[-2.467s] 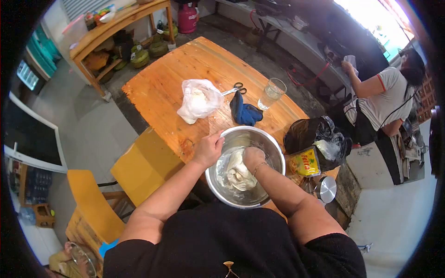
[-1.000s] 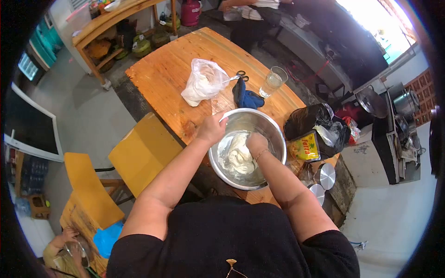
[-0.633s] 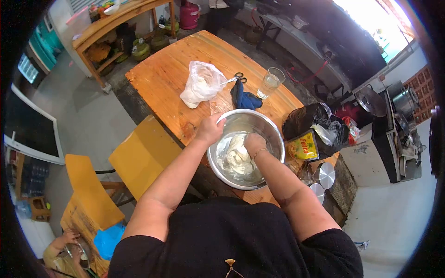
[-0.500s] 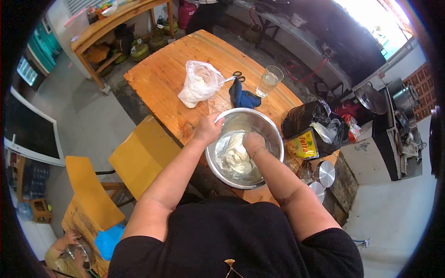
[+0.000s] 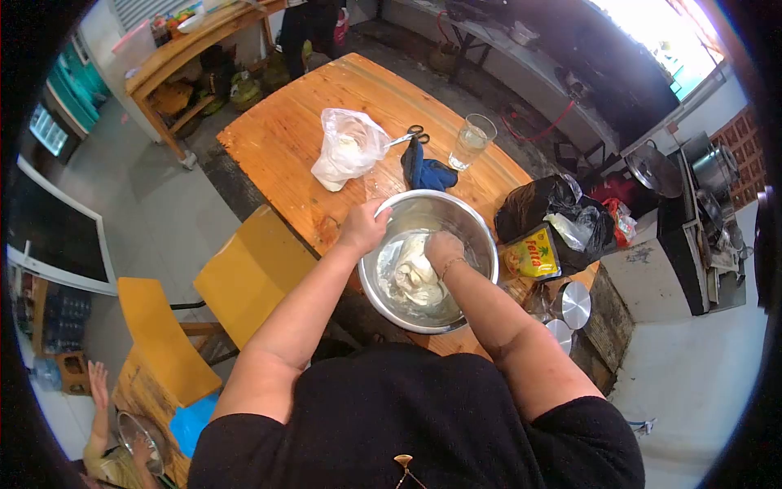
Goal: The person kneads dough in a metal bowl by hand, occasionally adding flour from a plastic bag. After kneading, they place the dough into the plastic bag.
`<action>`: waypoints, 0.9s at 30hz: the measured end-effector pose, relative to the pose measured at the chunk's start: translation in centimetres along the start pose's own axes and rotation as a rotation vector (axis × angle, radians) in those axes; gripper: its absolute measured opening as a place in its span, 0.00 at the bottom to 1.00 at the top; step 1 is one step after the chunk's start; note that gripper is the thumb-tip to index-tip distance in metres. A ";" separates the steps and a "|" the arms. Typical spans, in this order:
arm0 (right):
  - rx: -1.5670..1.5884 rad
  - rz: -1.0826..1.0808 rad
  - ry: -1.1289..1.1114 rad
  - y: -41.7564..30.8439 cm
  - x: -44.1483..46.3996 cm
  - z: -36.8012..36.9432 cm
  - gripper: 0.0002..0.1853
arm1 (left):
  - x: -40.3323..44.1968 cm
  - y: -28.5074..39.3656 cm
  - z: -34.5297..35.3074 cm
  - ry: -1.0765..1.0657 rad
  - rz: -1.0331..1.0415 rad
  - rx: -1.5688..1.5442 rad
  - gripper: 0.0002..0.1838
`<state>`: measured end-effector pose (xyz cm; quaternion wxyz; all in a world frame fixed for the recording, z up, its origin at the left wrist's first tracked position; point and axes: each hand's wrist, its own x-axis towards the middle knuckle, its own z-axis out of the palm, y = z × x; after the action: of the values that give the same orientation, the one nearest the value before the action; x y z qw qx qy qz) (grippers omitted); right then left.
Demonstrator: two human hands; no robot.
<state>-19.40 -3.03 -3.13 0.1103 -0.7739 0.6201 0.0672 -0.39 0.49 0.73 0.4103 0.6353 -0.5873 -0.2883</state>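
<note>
A wide steel bowl (image 5: pixel 479 285) stands near the table's front edge, with pale, sticky dough (image 5: pixel 414 275) in its bottom. My left hand (image 5: pixel 365 226) is closed on the bowl's left rim, thumb over the edge. Inside the bowl, my right hand (image 5: pixel 445 249) is curled into the dough's upper right side; its fingertips are hidden. Beyond the bowl lie a blue cloth item (image 5: pixel 429 174) and scissors (image 5: pixel 417 135). A glass (image 5: pixel 472 143) of clear liquid is beside them. To the left sits a clear plastic bag (image 5: pixel 346 155) holding white powder.
At the right of the wooden table (image 5: pixel 281 130) are a black plastic bag (image 5: pixel 525 204), a yellow packet (image 5: pixel 535 254) and round metal pieces (image 5: pixel 575 305). Yellow chairs (image 5: pixel 252 273) stand at left. At lower left, another person's raised hand (image 5: pixel 98 385) is near a second bowl (image 5: pixel 130 426).
My hands stay in nearly the same places, and the dough has shifted slightly. The person at lower left has raised one hand off their bowl. A person in dark trousers has moved left at the back.
</note>
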 end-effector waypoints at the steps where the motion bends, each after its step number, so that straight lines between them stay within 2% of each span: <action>1: -0.010 -0.004 -0.009 0.0 0.1 0.1 0.16 | 0.0 -0.1 0.0 0.007 0.006 -0.002 0.13; 14: -0.012 0.003 0.061 0.0 0.4 1.0 0.18 | -0.1 0.8 -0.4 -0.003 -0.040 0.070 0.14; 27: 0.059 0.092 0.039 -0.2 0.0 0.2 0.19 | 0.2 -0.1 -0.1 0.019 0.006 -0.013 0.14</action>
<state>-19.20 -2.91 -3.32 0.1177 -0.7421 0.6588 0.0388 -0.19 0.35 0.72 0.4209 0.6337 -0.5832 -0.2849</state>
